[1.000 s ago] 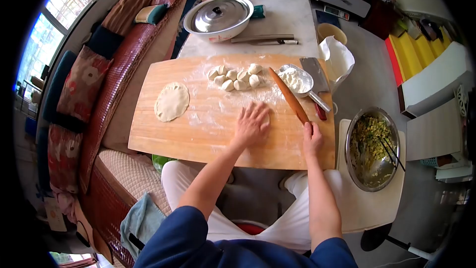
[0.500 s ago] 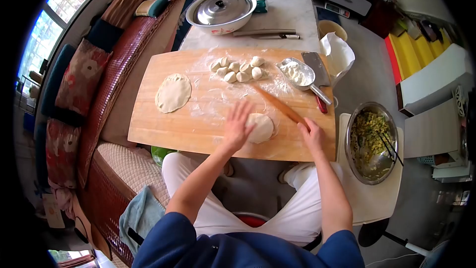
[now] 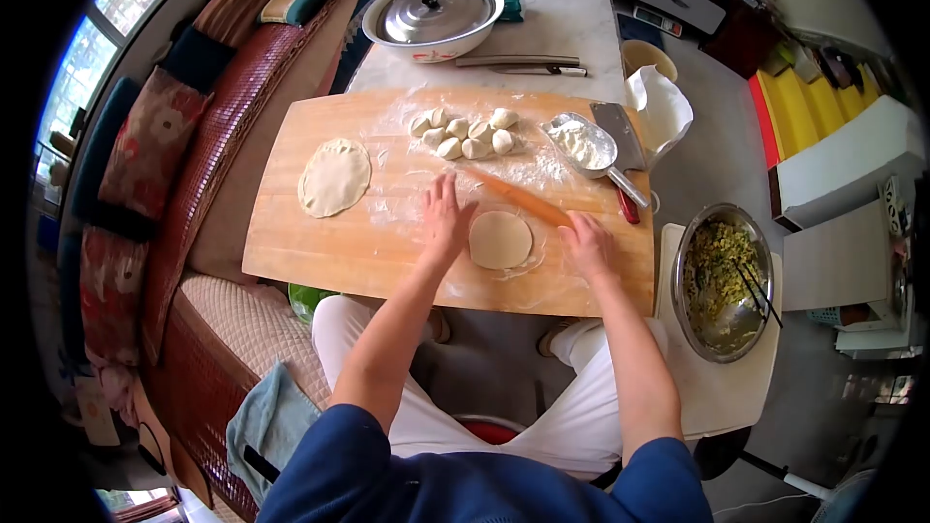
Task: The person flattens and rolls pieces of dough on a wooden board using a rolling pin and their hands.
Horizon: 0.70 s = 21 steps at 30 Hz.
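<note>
My right hand (image 3: 589, 244) is wrapped around the near end of a wooden rolling pin (image 3: 521, 199), which slants across the floured board (image 3: 291, 247). Just left of the pin's far end, my left hand (image 3: 447, 225) is open with its fingers stretched out, resting on or just over the wood. Between my hands lies a flat round of dough (image 3: 501, 240), uncovered. A wider dough wrapper (image 3: 334, 179), possibly a stack, lies at the board's left. Several small dough pieces (image 3: 476, 148) sit toward the back.
A metal scoop of flour (image 3: 584, 145) and a cleaver (image 3: 618, 134) lie at the board's right. Beyond stand a lidded basin (image 3: 432, 15) and a long knife (image 3: 523, 62). At right, a steel bowl of filling (image 3: 722, 271) holds chopsticks (image 3: 759, 291).
My left hand has moved off the dough round, slightly left and up. My right hand has shifted a little left and up, carrying the rolling pin, which now lies flatter across the view.
</note>
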### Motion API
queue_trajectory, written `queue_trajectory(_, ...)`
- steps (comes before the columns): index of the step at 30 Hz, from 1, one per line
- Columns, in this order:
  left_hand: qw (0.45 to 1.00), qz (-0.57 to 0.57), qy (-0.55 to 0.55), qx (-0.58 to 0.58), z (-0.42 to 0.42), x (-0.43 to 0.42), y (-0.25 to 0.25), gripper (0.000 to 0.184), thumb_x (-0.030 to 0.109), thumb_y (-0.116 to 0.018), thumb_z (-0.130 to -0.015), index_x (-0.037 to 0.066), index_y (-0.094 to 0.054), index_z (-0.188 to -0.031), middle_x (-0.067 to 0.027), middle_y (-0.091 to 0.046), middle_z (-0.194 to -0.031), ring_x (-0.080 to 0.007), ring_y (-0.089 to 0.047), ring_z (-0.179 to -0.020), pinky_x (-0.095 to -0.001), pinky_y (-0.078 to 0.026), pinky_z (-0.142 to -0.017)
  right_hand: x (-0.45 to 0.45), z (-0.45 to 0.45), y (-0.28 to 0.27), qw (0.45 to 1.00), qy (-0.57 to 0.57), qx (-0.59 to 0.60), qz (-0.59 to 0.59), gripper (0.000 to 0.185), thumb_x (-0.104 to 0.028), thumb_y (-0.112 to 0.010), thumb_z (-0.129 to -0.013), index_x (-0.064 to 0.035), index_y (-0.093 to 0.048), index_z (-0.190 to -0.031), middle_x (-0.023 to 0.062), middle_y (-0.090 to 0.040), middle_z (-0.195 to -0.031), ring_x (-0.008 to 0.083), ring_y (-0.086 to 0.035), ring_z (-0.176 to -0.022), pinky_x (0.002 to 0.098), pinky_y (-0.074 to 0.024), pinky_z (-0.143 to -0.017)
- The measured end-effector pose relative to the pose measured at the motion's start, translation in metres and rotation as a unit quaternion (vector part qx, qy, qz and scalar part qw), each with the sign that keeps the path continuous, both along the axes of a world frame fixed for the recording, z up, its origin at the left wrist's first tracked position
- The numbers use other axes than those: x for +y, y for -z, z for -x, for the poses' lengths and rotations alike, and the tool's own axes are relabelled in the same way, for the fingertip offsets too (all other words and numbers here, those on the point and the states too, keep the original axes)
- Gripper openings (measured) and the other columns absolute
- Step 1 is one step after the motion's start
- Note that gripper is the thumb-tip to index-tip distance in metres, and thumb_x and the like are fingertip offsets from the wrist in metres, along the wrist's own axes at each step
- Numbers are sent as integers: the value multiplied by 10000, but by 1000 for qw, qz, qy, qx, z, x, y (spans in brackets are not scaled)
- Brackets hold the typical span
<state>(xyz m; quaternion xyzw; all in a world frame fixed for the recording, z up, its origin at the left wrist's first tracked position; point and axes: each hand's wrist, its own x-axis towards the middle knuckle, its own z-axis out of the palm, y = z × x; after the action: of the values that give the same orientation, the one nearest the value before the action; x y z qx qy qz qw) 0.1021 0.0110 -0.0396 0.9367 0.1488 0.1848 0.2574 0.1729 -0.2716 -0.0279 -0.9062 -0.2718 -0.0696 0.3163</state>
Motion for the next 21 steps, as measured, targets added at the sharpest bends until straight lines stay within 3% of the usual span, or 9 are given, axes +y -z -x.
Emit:
queue_trajectory(3, 993, 34, 63, 96, 2, -20, -6, 643, 230, -897, -629, 62, -623, -1185, -151, -571, -1157, -367, -570, -1118, -467, -459, -985, -24, 5, 35, 993, 92, -47, -56, 355, -265, -691, -918, -75, -623, -1210, 136, -686, -1072, 374, -644, -961, 460, -521, -815)
queue_trajectory(9, 926, 83, 113, 350, -19, -23, -30, 463, 115, -824, -675, 9, -659, -1094, -202, -655, -1060, -351, -663, -919, -416, -547, -784, -30, 8, 43, 991, 91, -88, -36, 339, -295, -664, -942, -59, -619, -1180, 137, -682, -1049, 363, -648, -944, 457, -526, -779)
queue_trajectory(12, 931, 293, 116, 184, -9, -16, -19, 389, 116, -783, -704, 14, -692, -1068, -179, -689, -1024, -270, -679, -876, -390, -545, -745, -32, 7, 46, 990, 86, -105, -39, 342, -307, -660, -945, -59, -620, -1177, 132, -683, -1036, 351, -651, -936, 449, -528, -771)
queue_trajectory(14, 941, 295, 153, 59, -5, -5, -33, 356, 135, -776, -723, -6, -698, -1039, -131, -662, -1029, -236, -647, -838, -374, -530, -767, -31, 11, 36, 990, 96, -98, -43, 343, -316, -661, -945, -61, -623, -1170, 131, -685, -1025, 347, -653, -932, 446, -529, -767)
queue_trajectory(15, 963, 194, 185, 1, -6, 1, -41, 404, 94, -773, -712, 16, -693, -1101, -119, -686, -1049, -207, -665, -851, -340, -548, -727, -31, 12, 32, 990, 98, -93, -43, 344, -321, -661, -945, -62, -624, -1167, 130, -686, -1020, 344, -654, -929, 444, -530, -766)
queue_trajectory(16, 957, 250, 139, 48, -1, -14, -75, 395, 34, -745, -731, 10, -684, -1120, -119, -680, -1038, -200, -661, -869, -322, -553, -729, -31, 14, 35, 990, 101, -86, -40, 344, -323, -660, -945, -60, -626, -1165, 131, -688, -1023, 343, -655, -929, 442, -531, -766)
queue_trajectory(18, 959, 203, 196, 17, 0, -17, -51, 371, -7, -716, -749, 11, -682, -1117, -116, -683, -1051, -200, -665, -895, -318, -558, -719, -31, 10, 35, 991, 103, -81, -35, 345, -327, -657, -947, -58, -628, -1161, 134, -691, -1027, 339, -657, -930, 438, -533, -767)
queue_trajectory(20, 958, 190, 211, 40, 6, -31, -9, 256, 56, -747, -740, 9, -651, -972, -140, -669, -1089, -326, -650, -934, -413, -537, -796, -31, 8, 35, 990, 104, -86, -38, 341, -326, -654, -950, -54, -630, -1154, 135, -694, -1037, 341, -659, -932, 436, -534, -768)
queue_trajectory(21, 946, 94, 309, -27, 14, -38, -14, 315, 93, -779, -730, 37, -661, -1017, -144, -664, -1139, -359, -635, -987, -434, -533, -842, -31, 10, 35, 990, 105, -87, -38, 339, -325, -652, -951, -53, -630, -1151, 136, -696, -1042, 342, -661, -934, 435, -535, -769)
